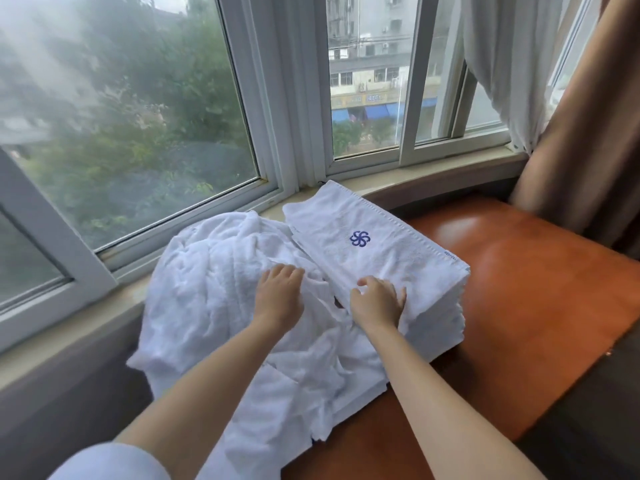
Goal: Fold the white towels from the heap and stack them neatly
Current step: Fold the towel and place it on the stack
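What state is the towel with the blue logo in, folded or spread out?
Folded. The logo towel lies flat as a neat rectangle on the stack of folded towels, beside the crumpled heap.

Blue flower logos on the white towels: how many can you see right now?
1. The single blue flower-shaped embroidered logo sits on the top white folded terry towel of the stack. Others may be hidden inside the stack or the crumpled white towel heap.

All I'm seeing is white: the rumpled heap [221, 292] at centre-left, the folded stack [384, 258] at centre with a blue pinwheel logo [360, 238]. Orange-brown seat [519, 289] lower right, brown curtain [588, 133] far right, white sheer curtain [502, 46] upper right.
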Tool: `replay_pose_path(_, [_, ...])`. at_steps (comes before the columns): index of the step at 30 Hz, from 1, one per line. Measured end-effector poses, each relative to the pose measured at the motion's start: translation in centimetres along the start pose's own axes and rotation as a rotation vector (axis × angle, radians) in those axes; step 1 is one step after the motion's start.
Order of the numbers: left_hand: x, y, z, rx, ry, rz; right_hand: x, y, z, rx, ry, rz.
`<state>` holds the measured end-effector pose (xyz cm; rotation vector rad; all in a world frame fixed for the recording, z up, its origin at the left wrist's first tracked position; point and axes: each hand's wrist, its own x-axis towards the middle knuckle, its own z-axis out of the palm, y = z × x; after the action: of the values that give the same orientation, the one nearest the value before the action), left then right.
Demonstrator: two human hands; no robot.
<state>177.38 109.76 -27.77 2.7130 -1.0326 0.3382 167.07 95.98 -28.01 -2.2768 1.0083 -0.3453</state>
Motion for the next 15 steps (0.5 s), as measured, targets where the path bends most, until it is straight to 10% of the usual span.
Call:
replay_pose_path(6, [-3.4,-7.8,-2.4,0.034,-0.25,-0.476,-5.7,-5.4,4.3,0.199,-0.28,0.024])
replay_pose_path(15, [-8.3,-12.3,-3.5,-0.323,-0.062,-0.5,-11.6,-7.9,7.5,0.22,-0.235,-0.026])
